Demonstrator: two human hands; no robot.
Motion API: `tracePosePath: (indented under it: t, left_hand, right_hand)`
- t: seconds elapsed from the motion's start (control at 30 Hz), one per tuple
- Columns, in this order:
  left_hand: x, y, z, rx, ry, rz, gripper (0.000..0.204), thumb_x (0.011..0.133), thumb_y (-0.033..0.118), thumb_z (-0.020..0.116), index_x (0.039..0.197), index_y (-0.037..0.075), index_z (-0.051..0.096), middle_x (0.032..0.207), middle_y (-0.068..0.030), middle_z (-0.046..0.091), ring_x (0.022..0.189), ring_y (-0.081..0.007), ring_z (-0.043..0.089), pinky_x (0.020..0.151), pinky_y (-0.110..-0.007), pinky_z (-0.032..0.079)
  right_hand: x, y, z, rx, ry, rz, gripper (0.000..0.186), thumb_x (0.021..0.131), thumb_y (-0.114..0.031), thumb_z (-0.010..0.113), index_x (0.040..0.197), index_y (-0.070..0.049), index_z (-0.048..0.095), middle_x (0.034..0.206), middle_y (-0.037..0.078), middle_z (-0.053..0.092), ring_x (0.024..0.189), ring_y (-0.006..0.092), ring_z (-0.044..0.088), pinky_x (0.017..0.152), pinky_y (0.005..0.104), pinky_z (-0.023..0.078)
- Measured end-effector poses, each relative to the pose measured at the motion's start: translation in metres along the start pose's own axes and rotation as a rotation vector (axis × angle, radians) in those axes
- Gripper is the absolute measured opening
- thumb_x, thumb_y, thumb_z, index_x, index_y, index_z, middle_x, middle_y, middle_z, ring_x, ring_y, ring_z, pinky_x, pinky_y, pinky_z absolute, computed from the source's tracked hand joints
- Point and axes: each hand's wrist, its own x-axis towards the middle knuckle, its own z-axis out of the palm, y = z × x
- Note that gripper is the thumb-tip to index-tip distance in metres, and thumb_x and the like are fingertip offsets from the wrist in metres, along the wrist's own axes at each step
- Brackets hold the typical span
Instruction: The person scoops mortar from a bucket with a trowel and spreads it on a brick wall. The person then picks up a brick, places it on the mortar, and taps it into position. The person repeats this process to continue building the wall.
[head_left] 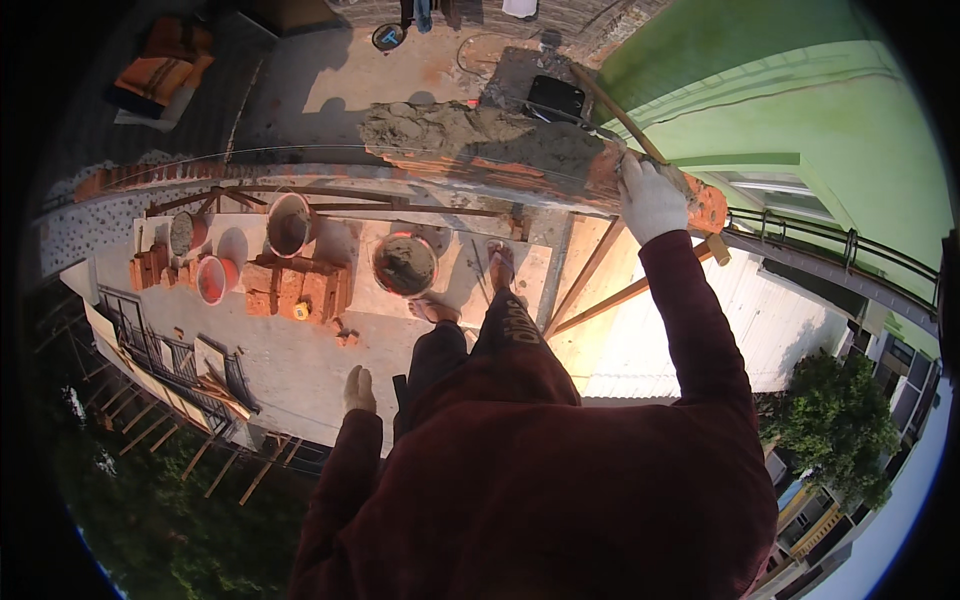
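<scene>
Nearest to you, filling the lower middle of the frame, is your own dark red top, with both sleeves reaching upward in the picture.

Your left hand (358, 388), in a pale glove, hangs low at centre left, above the concrete floor. It touches nothing, but whether its grip is open or curled is too small to tell.

Beyond it, in the middle of the frame, your feet stand on a board platform (445, 290). A round bucket of grey mortar (404, 264) sits just beside them, to the left. Further left lie a loose stack of red bricks (296, 290), a red bucket (212, 279) and two more pails.

Higher, at upper right, your right hand (650, 203), in a white glove, rests on top of the brick wall (480, 172). Its grip seems closed around a long, thin wooden handle (622, 118) that slants away toward the top of the frame. The working end of the tool is hidden.

A thick, rough heap of mortar (470, 135) covers the wall top from the centre across to your right hand. It looks spread but not levelled, and no fresh brick sits on it. To the left, the wall top appears bare of mortar, so by this view most of this course is not yet laid.

Farthest away, a green building wall (820, 110) fills the upper right.
</scene>
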Motion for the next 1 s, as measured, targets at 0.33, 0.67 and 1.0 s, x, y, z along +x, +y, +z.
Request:
tracePosePath:
  t: [0.33,0.67,1.0]
  left_hand:
    - [0.043,0.022,0.011,-0.114,-0.145,0.075,0.054,0.100,0.042,0.059,0.130,-0.003,0.064,0.123,-0.0165,0.069,0.116,-0.0258,0.063,0.102,-0.036,0.047]
    - [0.070,0.004,-0.003,-0.091,-0.159,0.184,0.044,0.099,0.037,0.062,0.120,-0.001,0.069,0.107,-0.0061,0.070,0.102,-0.0154,0.061,0.093,-0.031,0.046]
    - [0.084,-0.027,-0.021,-0.164,-0.212,0.003,0.044,0.097,0.040,0.068,0.121,0.002,0.068,0.104,-0.0044,0.071,0.091,-0.0109,0.061,0.077,-0.028,0.048]
  right_hand:
    - [0.027,0.030,-0.033,0.519,-0.256,-0.108,0.045,0.097,-0.039,0.055,0.122,-0.002,0.060,0.103,0.022,0.072,0.097,0.0388,0.069,0.087,0.0467,0.053]
    - [0.019,0.072,-0.034,0.315,-0.639,-0.094,0.045,0.096,-0.037,0.052,0.124,-0.005,0.066,0.109,0.021,0.069,0.106,0.0303,0.066,0.095,0.0400,0.049]
    - [0.065,-0.013,-0.087,0.432,-0.778,0.037,0.045,0.099,-0.042,0.053,0.124,-0.007,0.067,0.080,0.010,0.064,0.066,0.0239,0.062,0.063,0.0397,0.049]
